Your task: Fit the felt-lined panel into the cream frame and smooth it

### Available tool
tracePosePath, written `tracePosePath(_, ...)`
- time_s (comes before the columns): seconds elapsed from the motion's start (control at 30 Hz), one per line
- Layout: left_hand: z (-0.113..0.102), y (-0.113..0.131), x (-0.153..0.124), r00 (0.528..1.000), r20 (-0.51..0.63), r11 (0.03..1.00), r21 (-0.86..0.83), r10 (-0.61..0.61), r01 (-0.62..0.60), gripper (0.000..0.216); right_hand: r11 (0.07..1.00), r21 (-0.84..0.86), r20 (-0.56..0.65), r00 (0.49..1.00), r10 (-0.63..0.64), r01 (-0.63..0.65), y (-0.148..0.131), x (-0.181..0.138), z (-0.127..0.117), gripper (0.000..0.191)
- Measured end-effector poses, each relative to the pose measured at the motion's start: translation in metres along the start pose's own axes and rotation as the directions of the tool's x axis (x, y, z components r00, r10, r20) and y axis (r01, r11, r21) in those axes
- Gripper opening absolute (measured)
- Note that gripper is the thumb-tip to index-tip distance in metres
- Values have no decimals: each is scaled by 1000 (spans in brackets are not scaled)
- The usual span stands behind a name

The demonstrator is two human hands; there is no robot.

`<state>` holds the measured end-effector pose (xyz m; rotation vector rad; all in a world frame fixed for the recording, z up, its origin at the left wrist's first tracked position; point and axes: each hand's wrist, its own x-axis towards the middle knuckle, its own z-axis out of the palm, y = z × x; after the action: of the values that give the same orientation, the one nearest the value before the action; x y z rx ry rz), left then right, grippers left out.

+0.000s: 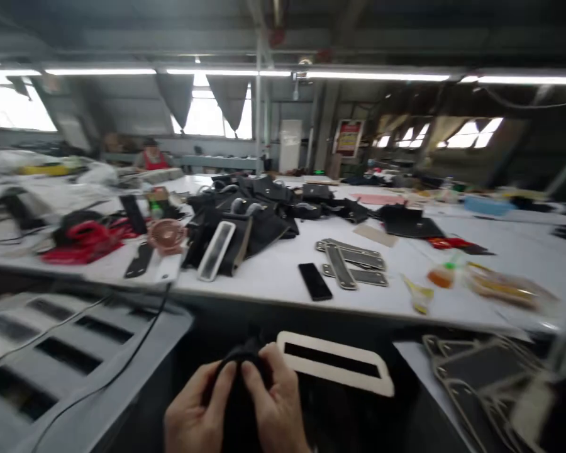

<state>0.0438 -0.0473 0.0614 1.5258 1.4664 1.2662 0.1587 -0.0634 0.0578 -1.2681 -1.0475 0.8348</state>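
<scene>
1. Head view shows both hands low in the middle of the frame, close in front of the person, below the near edge of the white table (283, 277).
2. Left hand (195, 415) and right hand (278, 409) sit side by side, touching a black piece (239, 402) that lies between them; it looks like dark fabric or leather, but motion blur hides its exact shape.
3. Both hands are curled narrow around the black piece, thumbs pressed on its top from either side, so each hand is holding it rather than spread open.
4. Just beyond and to the right of the right hand lies a cream slotted template (334, 363), its long axis running left to right with a slight downward tilt to the right. The right hand is the nearer one; its fingers almost meet the template's left end.
5. Farther off on the table lie a black phone (314, 281), grey slotted templates (351, 263) and a heap of black bag parts (249, 217).
6. A person in red (151, 156) sits well apart at the far end.
</scene>
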Motion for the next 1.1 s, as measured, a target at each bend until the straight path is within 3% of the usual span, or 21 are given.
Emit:
tracePosePath(0.27, 3, 3, 3, 996, 58, 990, -120, -65, 72, 33, 999, 39, 6, 1000, 26, -27, 18, -1, 1, 32)
tracePosePath(0.57, -1, -19, -1, 972, 172, 927, -311, -163, 210, 40, 1000, -15, 73, 997, 25, -24, 47, 3, -5, 31)
tracePosePath(0.83, -3, -16, 8, 943, 162, 861, -386, -290, 331, 41, 998, -8, 6, 998, 64, -64, 35, 10, 12, 34)
tracePosePath(1.0, -8, -17, 16, 930, 148, 805, -466, -337, 366, 40, 973, -228, 11, 999, 37, -34, 45, 1, 13, 35)
tracePosePath(1.1, -9, -21, 18, 911, 185, 731, -547, -368, 407, 38, 973, -231, 65, 998, 11, 4, 50, -3, 17, 32)
